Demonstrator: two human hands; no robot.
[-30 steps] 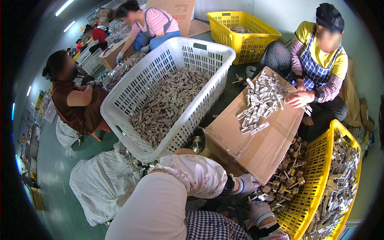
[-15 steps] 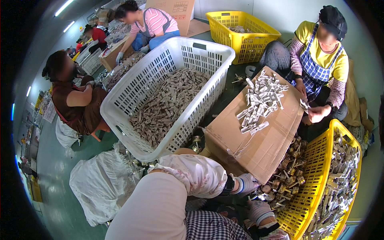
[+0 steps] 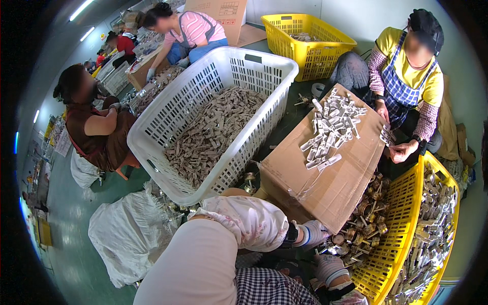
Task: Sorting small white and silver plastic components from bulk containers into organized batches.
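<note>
My left hand, in a white striped glove, is below the near corner of a cardboard box. Its fingers look curled, and their tips are partly hidden. Just nearer to me, my right hand wears a similar glove and has bent fingers; what it holds, if anything, I cannot make out. Both hands are beside a heap of brass-coloured round metal parts with stems. On top of the box lies a pile of silvery flat metal pieces.
A white basket of grey metal pieces stands at centre left. A yellow basket full of metal parts leans at the right, another yellow basket behind. A co-worker sits across the box. A white sack lies left.
The co-worker across the box has raised their head slightly, and their hands with the metal pieces have shifted. At the far left, another person's hand has moved a little. Mine stay nearly still.
</note>
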